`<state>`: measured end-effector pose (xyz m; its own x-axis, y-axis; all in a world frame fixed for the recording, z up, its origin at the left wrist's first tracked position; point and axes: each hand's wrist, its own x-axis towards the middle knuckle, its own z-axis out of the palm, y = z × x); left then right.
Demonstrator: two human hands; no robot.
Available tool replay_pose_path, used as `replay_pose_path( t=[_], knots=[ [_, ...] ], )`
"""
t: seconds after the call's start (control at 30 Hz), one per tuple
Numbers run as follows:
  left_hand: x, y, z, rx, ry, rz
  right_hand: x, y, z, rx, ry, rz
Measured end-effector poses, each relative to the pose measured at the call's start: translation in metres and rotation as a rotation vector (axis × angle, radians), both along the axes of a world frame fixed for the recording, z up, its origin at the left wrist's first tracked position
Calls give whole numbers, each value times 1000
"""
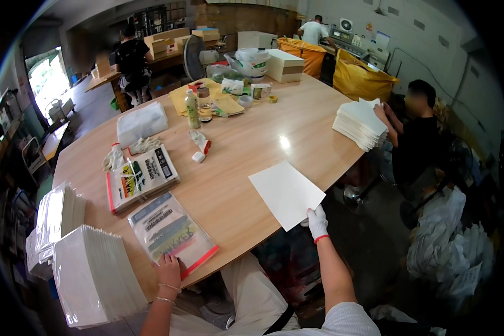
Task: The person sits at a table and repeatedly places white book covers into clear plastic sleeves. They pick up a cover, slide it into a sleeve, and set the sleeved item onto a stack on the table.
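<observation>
My bare left hand (169, 271) is at the near edge of a clear plastic bag (171, 229) with a red strip and coloured print. Its fingers are curled on the bag, partly hidden by the back of the hand. In a white glove with a red cuff, my right hand (317, 223) grips the near right corner of a white sheet pad (285, 193) at the table's edge. The pad's thickness is hard to make out. Beyond the first bag lies a stack of similar printed bags (143, 178).
Plastic-wrapped white stacks (98, 274) stand at the left table edge. White gloves (115, 158), a bottle (192, 109), tape rolls and a white bucket (252, 61) sit farther back. Across the right side, a seated co-worker (417, 131) handles a white paper stack (358, 123).
</observation>
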<state>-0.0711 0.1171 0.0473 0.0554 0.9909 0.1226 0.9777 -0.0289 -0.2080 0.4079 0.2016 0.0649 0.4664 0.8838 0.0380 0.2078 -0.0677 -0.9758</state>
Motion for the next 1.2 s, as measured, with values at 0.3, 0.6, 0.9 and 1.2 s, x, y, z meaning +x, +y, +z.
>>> replay_pose_path(
  t=[0.3,0.6,0.9,1.2],
  knots=[
    [-42,13,7,85,-571,70,-96,-135,60,23,789,374],
    [-52,-15,10,403,-498,112,-166,-163,19,-282,887,483],
    [-40,-1,42,-42,-1709,255,-204,-188,34,-225,940,356],
    [66,-39,-29,407,-2188,160,-224,-212,61,-386,956,281]
  ],
)
